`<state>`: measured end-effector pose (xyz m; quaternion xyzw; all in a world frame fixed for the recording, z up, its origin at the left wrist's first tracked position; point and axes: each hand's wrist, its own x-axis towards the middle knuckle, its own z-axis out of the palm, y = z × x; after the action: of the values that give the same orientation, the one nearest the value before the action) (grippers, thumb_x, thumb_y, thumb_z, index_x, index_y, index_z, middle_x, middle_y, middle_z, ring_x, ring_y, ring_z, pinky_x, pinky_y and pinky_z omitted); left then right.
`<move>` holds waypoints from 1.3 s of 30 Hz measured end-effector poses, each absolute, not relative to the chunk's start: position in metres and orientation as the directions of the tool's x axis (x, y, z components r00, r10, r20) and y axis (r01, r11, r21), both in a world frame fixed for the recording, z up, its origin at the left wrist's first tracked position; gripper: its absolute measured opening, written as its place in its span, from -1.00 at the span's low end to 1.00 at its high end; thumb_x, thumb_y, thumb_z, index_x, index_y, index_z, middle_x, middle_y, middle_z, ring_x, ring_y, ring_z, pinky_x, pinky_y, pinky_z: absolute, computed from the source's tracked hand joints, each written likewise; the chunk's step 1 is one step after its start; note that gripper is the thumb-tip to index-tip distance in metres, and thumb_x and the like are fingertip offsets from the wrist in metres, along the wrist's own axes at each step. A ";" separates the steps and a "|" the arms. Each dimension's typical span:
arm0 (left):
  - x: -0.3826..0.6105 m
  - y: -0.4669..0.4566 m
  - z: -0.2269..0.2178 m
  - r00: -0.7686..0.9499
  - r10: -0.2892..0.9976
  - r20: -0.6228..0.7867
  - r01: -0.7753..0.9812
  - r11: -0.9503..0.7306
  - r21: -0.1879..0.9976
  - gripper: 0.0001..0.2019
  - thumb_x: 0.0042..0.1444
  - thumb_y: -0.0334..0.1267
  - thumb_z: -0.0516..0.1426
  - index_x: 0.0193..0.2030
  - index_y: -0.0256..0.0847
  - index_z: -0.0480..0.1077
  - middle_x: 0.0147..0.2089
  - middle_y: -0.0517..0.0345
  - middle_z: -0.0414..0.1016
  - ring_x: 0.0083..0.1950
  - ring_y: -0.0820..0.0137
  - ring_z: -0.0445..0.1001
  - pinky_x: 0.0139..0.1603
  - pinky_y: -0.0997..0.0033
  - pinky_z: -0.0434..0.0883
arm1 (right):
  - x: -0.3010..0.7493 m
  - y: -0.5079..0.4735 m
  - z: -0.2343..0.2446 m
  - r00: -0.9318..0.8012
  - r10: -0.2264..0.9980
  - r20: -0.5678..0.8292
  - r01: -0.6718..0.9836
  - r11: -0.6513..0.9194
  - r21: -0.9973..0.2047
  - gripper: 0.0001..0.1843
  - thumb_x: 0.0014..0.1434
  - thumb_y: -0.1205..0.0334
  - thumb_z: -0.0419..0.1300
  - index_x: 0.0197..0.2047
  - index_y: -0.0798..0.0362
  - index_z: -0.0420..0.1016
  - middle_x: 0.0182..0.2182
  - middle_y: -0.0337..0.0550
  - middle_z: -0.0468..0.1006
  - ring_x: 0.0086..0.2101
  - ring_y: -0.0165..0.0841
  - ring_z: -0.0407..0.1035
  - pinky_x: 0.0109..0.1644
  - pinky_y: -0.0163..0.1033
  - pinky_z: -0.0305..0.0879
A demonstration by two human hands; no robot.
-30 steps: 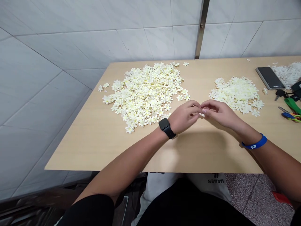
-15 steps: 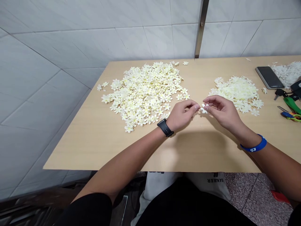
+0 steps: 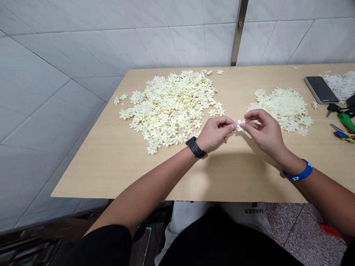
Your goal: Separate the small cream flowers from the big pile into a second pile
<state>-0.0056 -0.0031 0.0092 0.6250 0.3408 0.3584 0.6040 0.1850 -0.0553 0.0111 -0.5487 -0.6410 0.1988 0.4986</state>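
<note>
Two hands are ours in this view, and they meet above the middle of a pale wooden table (image 3: 111, 170). Our left hand (image 3: 214, 133), with a black watch (image 3: 195, 147) on its wrist, and our right hand (image 3: 264, 132), with a blue wristband (image 3: 298, 172), both reach for one small white flower (image 3: 240, 126). The flower sits between the hands, above the table and clear of both piles. Our left thumb and fingertip (image 3: 233, 126) grip it from one side, and our right fingertips (image 3: 245, 125) grasp it from the other, while the remaining fingers curl loosely. Just beyond the left hand lies a large heap of cream flowers (image 3: 172, 111), with a few strays around its edge. Just beyond the right hand lies a smaller, paler heap of flowers (image 3: 283, 108). Farther right, near the table's far corner, we see a black phone (image 3: 321, 89) and a mound of white shreds (image 3: 340, 85). Below them are keys (image 3: 332, 108), a green strap (image 3: 346, 122) and scissors with colourful handles (image 3: 342, 136). Tiled walls (image 3: 69, 74) meet behind the table, and a metal strip (image 3: 238, 33) runs up the tiles.
</note>
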 end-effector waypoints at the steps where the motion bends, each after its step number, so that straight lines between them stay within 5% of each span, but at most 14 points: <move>1: -0.005 -0.003 0.010 0.479 0.877 0.037 -0.008 -0.039 0.999 -0.86 0.17 -0.26 0.28 -0.33 -0.29 0.54 -0.42 0.16 0.50 -0.50 0.55 0.39 -0.52 0.54 0.47 | 0.184 -0.056 0.012 0.097 0.862 0.498 0.584 0.356 -0.729 -0.87 0.20 0.15 0.37 -0.20 -0.06 0.54 -0.15 -0.05 0.59 -0.13 -0.15 0.49 -0.05 -0.01 0.51; 4: -0.005 -0.003 0.010 0.405 0.913 0.039 -0.019 -0.034 0.999 -0.85 0.18 -0.25 0.28 -0.35 -0.29 0.53 -0.40 0.15 0.51 -0.47 0.56 0.39 -0.51 0.58 0.47 | 0.181 -0.058 0.015 0.000 0.772 0.635 0.728 0.436 -0.529 -0.91 0.28 0.15 0.31 -0.29 -0.08 0.55 -0.24 -0.03 0.60 -0.17 -0.12 0.48 -0.03 0.04 0.47; 6: -0.005 -0.003 0.010 0.408 0.912 0.042 -0.042 -0.027 0.999 -0.84 0.19 -0.22 0.29 -0.33 -0.29 0.53 -0.37 0.14 0.51 -0.45 0.56 0.41 -0.49 0.59 0.49 | 0.179 -0.059 0.016 -0.067 0.773 0.631 0.728 0.470 -0.499 -0.89 0.33 0.14 0.27 -0.26 -0.09 0.59 -0.26 -0.04 0.63 -0.20 -0.14 0.50 -0.07 0.02 0.46; 15: -0.002 -0.008 0.009 0.500 0.863 0.072 -0.173 0.018 0.985 -0.77 0.14 -0.18 0.36 -0.28 -0.30 0.50 -0.32 0.14 0.55 -0.32 0.53 0.54 -0.20 0.46 0.63 | 0.177 -0.060 0.013 -0.066 0.800 0.596 0.691 0.468 -0.551 -0.86 0.33 0.17 0.24 -0.25 -0.09 0.62 -0.32 -0.09 0.65 -0.32 -0.21 0.49 -0.15 -0.03 0.45; 21: 0.000 -0.011 0.010 0.487 0.873 0.025 -0.147 0.054 0.988 -0.76 0.11 -0.19 0.38 -0.30 -0.31 0.49 -0.31 0.14 0.54 -0.33 0.54 0.51 -0.23 0.47 0.61 | 0.174 -0.060 0.012 -0.047 0.812 0.582 0.657 0.464 -0.594 -0.86 0.32 0.20 0.23 -0.24 -0.08 0.65 -0.29 -0.07 0.67 -0.30 -0.21 0.51 -0.16 -0.02 0.47; 29: -0.003 -0.009 0.011 0.470 0.874 0.122 -0.086 -0.092 0.992 -0.68 0.13 -0.03 0.35 -0.31 -0.31 0.53 -0.33 0.11 0.55 -0.34 0.49 0.48 -0.29 0.45 0.57 | 0.172 -0.061 0.015 0.031 0.887 0.460 0.520 0.379 -0.765 -0.88 0.27 0.19 0.30 -0.25 -0.07 0.71 -0.24 -0.07 0.70 -0.25 -0.20 0.56 -0.19 -0.06 0.52; 34: -0.006 -0.004 0.011 0.449 0.843 0.295 -0.014 -0.324 0.946 -0.65 0.19 0.03 0.31 -0.32 -0.28 0.56 -0.29 0.07 0.62 -0.22 0.42 0.52 -0.13 0.42 0.48 | 0.172 -0.060 0.012 0.085 0.903 0.422 0.412 0.354 -0.840 -0.92 0.21 0.22 0.36 -0.28 -0.05 0.72 -0.31 -0.14 0.69 -0.33 -0.29 0.54 -0.22 -0.12 0.53; 39: -0.007 -0.004 0.011 0.475 0.831 0.290 0.006 -0.332 0.943 -0.67 0.24 0.00 0.26 -0.29 -0.28 0.55 -0.26 0.07 0.63 -0.21 0.42 0.49 -0.14 0.42 0.42 | 0.173 -0.059 0.012 0.103 0.903 0.417 0.376 0.353 -0.857 -0.93 0.20 0.27 0.38 -0.32 -0.06 0.72 -0.38 -0.19 0.67 -0.39 -0.33 0.52 -0.26 -0.16 0.52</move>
<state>-0.0066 -0.0044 0.0106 0.7017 0.2981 0.4167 0.4951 0.1726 -0.0586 0.0121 -0.5130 -0.6231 0.2454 0.5371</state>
